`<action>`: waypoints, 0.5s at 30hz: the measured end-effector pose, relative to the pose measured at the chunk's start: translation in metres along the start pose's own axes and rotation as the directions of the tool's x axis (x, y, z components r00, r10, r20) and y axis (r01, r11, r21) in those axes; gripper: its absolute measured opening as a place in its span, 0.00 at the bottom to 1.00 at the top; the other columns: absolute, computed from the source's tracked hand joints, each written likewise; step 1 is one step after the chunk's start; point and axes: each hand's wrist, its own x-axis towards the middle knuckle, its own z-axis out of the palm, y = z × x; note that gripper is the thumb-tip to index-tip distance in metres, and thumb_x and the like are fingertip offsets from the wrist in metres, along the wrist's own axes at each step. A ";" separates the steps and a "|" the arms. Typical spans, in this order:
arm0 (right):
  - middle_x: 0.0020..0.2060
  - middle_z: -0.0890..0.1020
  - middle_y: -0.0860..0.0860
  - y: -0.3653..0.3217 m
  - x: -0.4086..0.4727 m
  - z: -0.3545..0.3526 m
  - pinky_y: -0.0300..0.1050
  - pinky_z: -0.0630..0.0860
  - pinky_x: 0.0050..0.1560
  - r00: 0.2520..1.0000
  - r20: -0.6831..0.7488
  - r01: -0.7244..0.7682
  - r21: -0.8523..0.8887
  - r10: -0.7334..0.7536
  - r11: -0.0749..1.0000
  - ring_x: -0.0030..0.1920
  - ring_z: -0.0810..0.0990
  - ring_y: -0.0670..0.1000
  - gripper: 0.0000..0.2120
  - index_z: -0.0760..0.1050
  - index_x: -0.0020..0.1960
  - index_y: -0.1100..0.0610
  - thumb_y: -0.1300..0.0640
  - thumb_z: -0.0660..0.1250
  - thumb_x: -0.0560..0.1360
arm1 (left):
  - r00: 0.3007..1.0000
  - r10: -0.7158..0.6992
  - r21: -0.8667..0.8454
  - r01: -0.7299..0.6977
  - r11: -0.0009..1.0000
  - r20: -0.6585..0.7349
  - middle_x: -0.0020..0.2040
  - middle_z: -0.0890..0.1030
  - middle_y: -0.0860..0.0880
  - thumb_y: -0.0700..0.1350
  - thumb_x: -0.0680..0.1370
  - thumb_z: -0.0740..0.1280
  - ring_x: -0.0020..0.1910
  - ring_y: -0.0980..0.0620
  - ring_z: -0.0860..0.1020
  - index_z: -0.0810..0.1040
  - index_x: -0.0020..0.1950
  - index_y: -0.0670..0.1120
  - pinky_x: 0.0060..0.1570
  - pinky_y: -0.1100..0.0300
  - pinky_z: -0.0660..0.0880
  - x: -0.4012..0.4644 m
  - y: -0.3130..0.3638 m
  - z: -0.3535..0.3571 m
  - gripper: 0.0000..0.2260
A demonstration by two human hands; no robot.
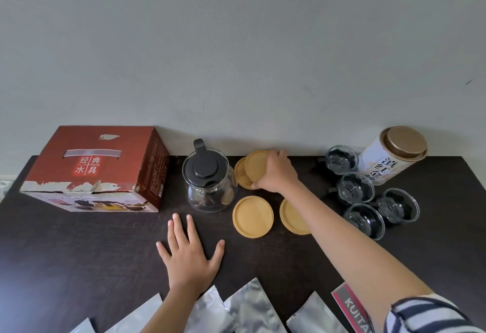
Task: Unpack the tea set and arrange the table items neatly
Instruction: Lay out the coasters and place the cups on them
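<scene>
Nearest the camera, 5 silver foil pouches (252,306) lay along the front edge of the dark table (79,253), w/ a red-edged packet (351,306) marked "KUITA" just right of them, partly under the striped sleeve (431,314). L hand (188,256) lay flat on the table, fingers straight & spread, holding nothing. Beyond it, 2 wooden coasters (253,216) lay flat side by side; the right one was partly hidden by the forearm. Farther back, R hand (274,172) gripped a 3rd coaster (256,165) by its edge, tilted over a 4th coaster (240,177) on the table, so 4 coasters in all. Just left of those stood 1 glass teapot (209,182) w/ black lid. Right of the arm, 4 glass cups (355,188) sat in a loose cluster. At the far left by the wall, 1 red cardboard box (97,167); at the far right, 1 white tea canister (394,156) w/ gold lid, just beside the rearmost cup.
</scene>
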 end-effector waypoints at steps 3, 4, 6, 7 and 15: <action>0.69 0.62 0.59 0.017 0.002 -0.016 0.53 0.75 0.55 1.000 0.020 -0.020 -0.057 0.021 0.998 0.66 0.70 0.61 0.52 0.53 0.75 0.57 0.52 0.81 0.61 | 1.000 -0.003 0.001 0.003 1.000 -0.012 0.78 0.52 0.41 0.72 0.70 0.49 0.77 0.43 0.47 0.57 0.76 0.43 0.69 0.34 0.51 0.002 -0.002 -0.002 0.44; 0.68 0.63 0.59 0.023 0.003 -0.020 0.53 0.75 0.54 0.999 0.028 -0.034 -0.085 0.036 0.996 0.65 0.71 0.61 0.51 0.55 0.74 0.57 0.53 0.81 0.61 | 1.000 -0.003 -0.001 0.003 1.000 -0.020 0.78 0.52 0.41 0.72 0.70 0.49 0.77 0.43 0.48 0.57 0.76 0.42 0.68 0.34 0.52 0.002 -0.004 -0.003 0.44; 0.67 0.64 0.59 0.032 0.005 -0.023 0.53 0.75 0.55 0.997 0.027 -0.067 -0.133 0.071 0.989 0.64 0.70 0.61 0.48 0.57 0.72 0.57 0.53 0.81 0.61 | 1.000 -0.010 0.008 0.010 1.000 -0.016 0.78 0.52 0.41 0.72 0.70 0.49 0.77 0.43 0.47 0.57 0.76 0.42 0.69 0.34 0.52 0.003 -0.007 -0.004 0.44; 0.67 0.64 0.60 0.036 0.005 -0.024 0.53 0.75 0.56 0.997 0.026 -0.073 -0.146 0.078 0.987 0.65 0.69 0.61 0.48 0.57 0.72 0.57 0.52 0.81 0.62 | 1.000 -0.013 0.012 0.013 1.000 -0.009 0.78 0.51 0.41 0.72 0.70 0.49 0.77 0.43 0.47 0.56 0.76 0.43 0.69 0.34 0.51 0.003 -0.007 -0.004 0.44; 0.71 0.62 0.59 0.071 0.003 -0.006 0.54 0.69 0.66 0.997 0.006 -0.082 -0.115 0.083 0.990 0.72 0.61 0.60 0.38 0.60 0.71 0.58 0.59 0.76 0.67 | 1.000 0.016 0.002 -0.016 1.000 0.002 0.78 0.52 0.40 0.71 0.70 0.50 0.77 0.42 0.49 0.58 0.76 0.42 0.68 0.33 0.53 -0.005 0.005 0.002 0.44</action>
